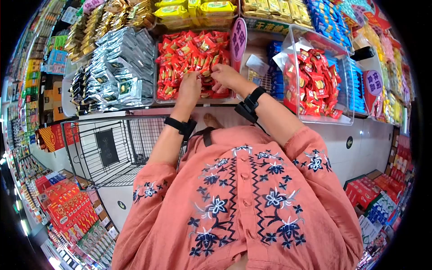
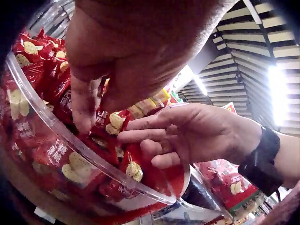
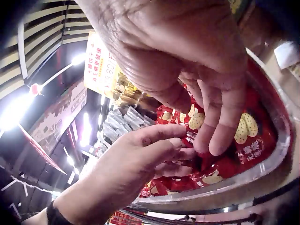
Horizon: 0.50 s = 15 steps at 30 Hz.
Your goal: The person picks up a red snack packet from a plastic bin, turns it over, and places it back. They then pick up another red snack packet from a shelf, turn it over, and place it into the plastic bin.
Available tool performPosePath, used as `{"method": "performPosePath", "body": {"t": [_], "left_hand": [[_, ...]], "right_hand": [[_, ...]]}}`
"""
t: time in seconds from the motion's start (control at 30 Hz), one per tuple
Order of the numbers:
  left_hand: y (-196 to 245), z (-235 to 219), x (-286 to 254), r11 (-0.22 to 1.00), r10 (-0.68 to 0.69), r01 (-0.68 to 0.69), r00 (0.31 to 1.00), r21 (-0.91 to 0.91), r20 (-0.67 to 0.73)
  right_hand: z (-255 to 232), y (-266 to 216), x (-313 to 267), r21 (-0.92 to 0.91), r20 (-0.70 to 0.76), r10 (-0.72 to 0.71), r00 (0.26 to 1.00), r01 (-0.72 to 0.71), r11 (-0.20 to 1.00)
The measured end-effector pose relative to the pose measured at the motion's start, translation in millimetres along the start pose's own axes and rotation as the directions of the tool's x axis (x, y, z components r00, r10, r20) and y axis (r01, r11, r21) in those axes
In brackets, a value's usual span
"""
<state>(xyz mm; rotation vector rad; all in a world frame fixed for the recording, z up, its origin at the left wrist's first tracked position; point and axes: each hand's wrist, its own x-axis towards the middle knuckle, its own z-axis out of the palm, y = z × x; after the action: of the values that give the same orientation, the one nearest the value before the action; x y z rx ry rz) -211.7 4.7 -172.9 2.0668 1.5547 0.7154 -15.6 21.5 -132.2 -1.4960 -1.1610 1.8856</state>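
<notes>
A clear bin (image 1: 157,92) is heaped with small red snack packets (image 1: 180,49) that have pale oval biscuits printed on them. Both hands reach into the front half of this heap. My left hand (image 1: 190,87) points its fingers down among the packets; in the left wrist view its fingertips (image 2: 83,122) lie right at them. Close beside it on the right is my right hand (image 1: 229,77), fingers loosely bent and spread. In the right wrist view, the right fingertips (image 3: 218,145) touch the packets near the bin wall, with no packet in their grasp.
Silver packets (image 1: 121,63) fill the bin to the left. A second clear bin of red packets (image 1: 315,81) stands to the right, past a purple sign (image 1: 238,39). Yellow packs (image 1: 216,8) lie behind. A wire shopping cart (image 1: 108,148) stands at the lower left.
</notes>
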Motion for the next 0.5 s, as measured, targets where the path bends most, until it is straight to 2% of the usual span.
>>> {"method": "performPosePath", "body": {"t": [0.03,0.13,0.2,0.23,0.27,0.33,0.37,0.4,0.47,0.5], "left_hand": [[8,-3,-1,0.996,0.044,-0.043,0.999,0.079,-0.012],[26,-12,-5,0.993,-0.044,0.039,0.998,0.108,0.043],[25,-11,-7,0.994,-0.019,0.015,0.999,0.111,0.033],[24,-11,-5,0.994,-0.002,-0.001,1.0,0.109,0.029],[21,-15,-3,0.994,0.043,-0.045,0.999,0.098,0.017],[16,-19,1,0.988,0.146,-0.146,0.989,0.052,0.007],[44,-32,5,0.991,-0.036,0.042,0.998,-0.125,0.05],[71,-47,9,0.93,-0.211,0.24,0.969,-0.279,0.13],[52,-42,17,0.964,-0.12,0.134,0.99,-0.231,0.073],[75,-51,20,0.931,-0.142,0.17,0.984,-0.324,0.108]], "right_hand": [[0,1,1,0.026,0.02,0.008,1.0,-0.008,1.0],[-3,-1,-5,0.053,0.089,0.012,0.996,-0.017,0.998],[0,-8,-11,0.031,0.08,0.046,0.996,-0.049,0.998],[1,-11,-13,0.021,0.069,0.062,0.996,-0.064,0.998],[3,-6,-13,-0.034,0.02,-0.005,1.0,0.006,0.999],[2,-31,-33,-0.061,0.08,-0.019,0.997,0.024,0.998],[2,-40,-49,-0.033,0.074,-0.11,0.991,0.112,0.993],[0,-50,-69,-0.011,0.069,-0.202,0.977,0.203,0.979],[-12,-81,-118,0.035,0.097,-0.268,0.958,0.266,0.963],[-18,-95,-142,0.014,0.06,-0.3,0.952,0.3,0.954]]}}
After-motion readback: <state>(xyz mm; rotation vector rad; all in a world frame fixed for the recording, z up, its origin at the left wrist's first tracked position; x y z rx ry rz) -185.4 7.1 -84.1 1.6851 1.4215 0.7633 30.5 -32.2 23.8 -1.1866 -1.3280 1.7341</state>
